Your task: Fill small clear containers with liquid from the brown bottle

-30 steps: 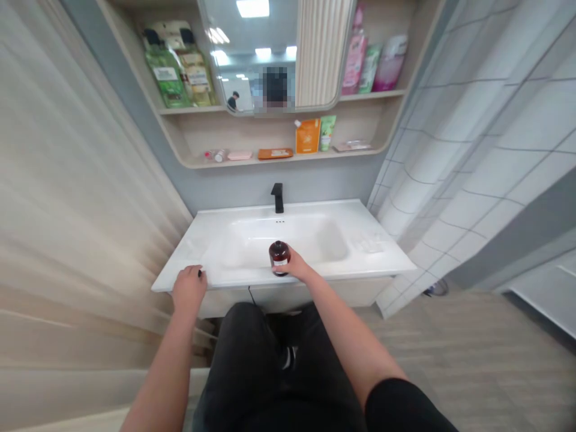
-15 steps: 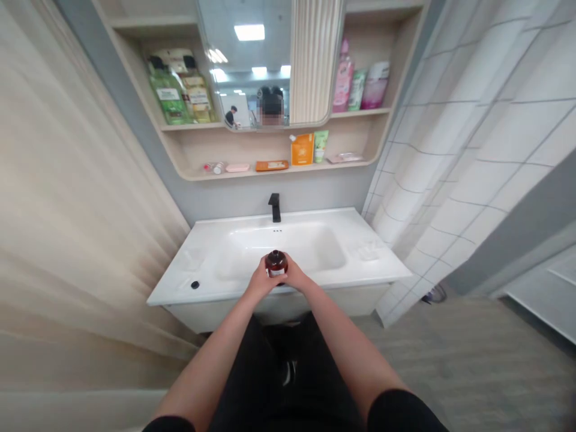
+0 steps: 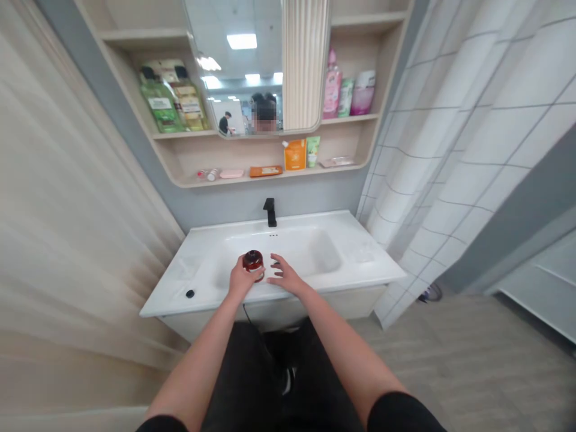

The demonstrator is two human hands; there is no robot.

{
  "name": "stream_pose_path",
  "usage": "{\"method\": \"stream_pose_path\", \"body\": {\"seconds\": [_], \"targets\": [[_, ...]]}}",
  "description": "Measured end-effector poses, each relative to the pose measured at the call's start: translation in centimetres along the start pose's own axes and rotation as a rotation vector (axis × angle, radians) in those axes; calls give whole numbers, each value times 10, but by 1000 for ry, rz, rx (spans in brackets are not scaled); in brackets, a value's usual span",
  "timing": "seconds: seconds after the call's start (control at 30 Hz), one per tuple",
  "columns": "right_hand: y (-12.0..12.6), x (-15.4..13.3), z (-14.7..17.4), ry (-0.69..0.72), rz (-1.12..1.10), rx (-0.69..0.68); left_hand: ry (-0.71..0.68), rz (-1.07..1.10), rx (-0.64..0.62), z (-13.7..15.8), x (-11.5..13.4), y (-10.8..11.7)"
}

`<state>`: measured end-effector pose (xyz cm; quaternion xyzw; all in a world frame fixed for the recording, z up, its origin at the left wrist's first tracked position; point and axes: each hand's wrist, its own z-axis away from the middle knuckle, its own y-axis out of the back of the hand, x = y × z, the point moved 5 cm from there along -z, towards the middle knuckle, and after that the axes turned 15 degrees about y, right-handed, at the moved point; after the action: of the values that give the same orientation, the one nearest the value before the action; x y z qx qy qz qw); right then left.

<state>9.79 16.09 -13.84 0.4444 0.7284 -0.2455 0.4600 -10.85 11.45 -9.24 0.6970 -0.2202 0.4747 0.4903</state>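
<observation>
My left hand (image 3: 242,279) is wrapped round a dark red-brown bottle (image 3: 253,260) with a pale label, held upright over the front of the white sink (image 3: 292,288). A little to the right of the bottle, my right hand (image 3: 286,278) is empty, its fingers spread and curved toward the bottle without touching it. On the left part of the counter lies a small round black cap (image 3: 189,294). Behind the basin stands a black faucet (image 3: 270,212).
Above the sink hangs a shelf cabinet with a mirror (image 3: 238,66). Its shelves hold green and yellow bottles (image 3: 166,105), a pink bottle (image 3: 332,90), an orange pouch (image 3: 295,155) and a pink soap bar (image 3: 231,174). Curtains flank both sides. A clear dish (image 3: 362,255) sits on the right counter.
My right hand has let go of the bottle and opened beside it. My left hand has moved left with the bottle. The view has shifted slightly.
</observation>
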Motion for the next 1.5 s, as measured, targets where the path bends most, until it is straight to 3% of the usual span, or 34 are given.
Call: {"method": "stream_pose_path", "body": {"seconds": [0.17,0.33,0.5,0.57,0.63,0.8,0.87,0.93,1.1,1.2,1.3,1.5], "targets": [[4,1,-1,-13,25,46,26,-100,31,-29,-23,22],[5,3,-4,-28,176,158,105,-59,42,-47,-45,24],[21,-20,11,133,481,378,156,-56,34,-54,-55,24],[49,-38,29,198,621,523,158,-67,28,-55,-57,24],[93,-59,55,211,780,721,154,-86,28,-56,-59,24],[211,-105,107,78,1086,1124,154,-124,12,-55,-59,21],[242,-114,109,-8,1122,1122,146,-133,4,-53,-55,21],[261,-118,104,-70,1133,1024,141,-137,2,-51,-52,22],[284,-114,96,-114,1060,806,143,-121,-10,-49,-50,21],[286,-103,89,-127,1022,787,128,-100,-17,-49,-50,20],[263,-82,64,-118,895,723,126,-89,-21,-48,-48,20],[141,-28,-7,-11,380,319,133,-74,-9,-40,-35,25]]}}
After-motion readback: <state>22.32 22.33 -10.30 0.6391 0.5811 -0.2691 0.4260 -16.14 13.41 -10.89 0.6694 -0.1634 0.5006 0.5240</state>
